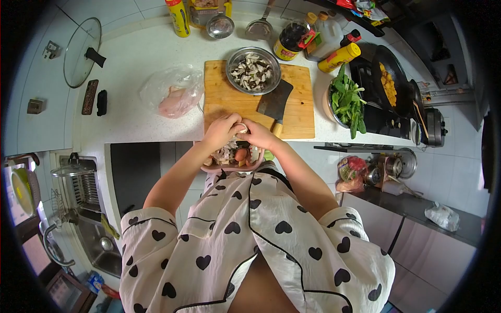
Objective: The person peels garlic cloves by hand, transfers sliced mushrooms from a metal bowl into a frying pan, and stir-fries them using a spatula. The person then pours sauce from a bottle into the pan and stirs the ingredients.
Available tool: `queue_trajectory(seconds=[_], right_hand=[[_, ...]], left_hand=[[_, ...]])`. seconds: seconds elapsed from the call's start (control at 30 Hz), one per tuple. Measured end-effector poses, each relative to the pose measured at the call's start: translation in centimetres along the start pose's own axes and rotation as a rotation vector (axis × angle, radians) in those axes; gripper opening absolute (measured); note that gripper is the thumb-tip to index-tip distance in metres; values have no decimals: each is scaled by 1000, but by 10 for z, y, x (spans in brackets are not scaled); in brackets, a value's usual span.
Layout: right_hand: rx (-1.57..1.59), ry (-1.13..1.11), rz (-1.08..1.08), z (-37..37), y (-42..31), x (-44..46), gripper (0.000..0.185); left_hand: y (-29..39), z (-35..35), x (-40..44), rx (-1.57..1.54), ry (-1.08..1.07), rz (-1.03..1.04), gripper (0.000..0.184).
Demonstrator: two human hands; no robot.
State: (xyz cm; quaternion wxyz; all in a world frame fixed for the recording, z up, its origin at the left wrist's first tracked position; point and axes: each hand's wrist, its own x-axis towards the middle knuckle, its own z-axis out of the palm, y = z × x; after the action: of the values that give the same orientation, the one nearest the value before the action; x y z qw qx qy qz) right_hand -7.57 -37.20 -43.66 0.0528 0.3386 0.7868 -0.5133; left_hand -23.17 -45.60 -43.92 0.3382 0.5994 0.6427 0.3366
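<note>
L hand [222,130] & R hand [258,134] are curled nearly closed, meeting on a small whitish piece [242,128] betw. them at the board's near edge, about equally close to each (long axis unclear). Pink bin [211,168] w/ scraps [226,153] is below, bodyward. On the cutting board [216,96], metal bowl [228,78] holds chopped mushrooms [252,71].

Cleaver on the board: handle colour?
The cleaver handle is light yellowish tan, against a dark blade. Best seen in the head view.
</note>
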Motion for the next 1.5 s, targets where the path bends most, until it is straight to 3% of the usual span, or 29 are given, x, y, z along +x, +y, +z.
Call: queue_trajectory(seconds=[0.1,0.2,0.4,0.63,0.83,1.03,1.2,1.3,1.4,1.5], right_hand=[[83,16,-46,4,2,-2,48],[-32,100,-143,12,0,-2,46],[-150,62,37,7,1,4,46],[-98,149,150,0,-5,-1,48],[48,167,120,3,-1,5,46],[296,68,37,8,3,9,43],[372,-17,-10,4,-2,3,40],[347,57,-55,4,-7,0,39],[-65,110,41,1,-11,0,38],[-185,226,28,4,-17,-4,35]], left_hand=[[-4,4,0,-73,21,18,20],[-10,15,-1,-179,153,-112,21],[-47,18,5,-449,464,-239,27],[-48,17,-10,50,378,-167,27],[-41,14,-13,39,467,-133,26],[14,-5,-20,-37,199,-45,29],[2,-5,-11,-6,170,45,31],[-1,-4,-8,-30,162,2,33],[3,-2,-7,41,145,-8,34],[4,2,-6,114,208,6,36]])
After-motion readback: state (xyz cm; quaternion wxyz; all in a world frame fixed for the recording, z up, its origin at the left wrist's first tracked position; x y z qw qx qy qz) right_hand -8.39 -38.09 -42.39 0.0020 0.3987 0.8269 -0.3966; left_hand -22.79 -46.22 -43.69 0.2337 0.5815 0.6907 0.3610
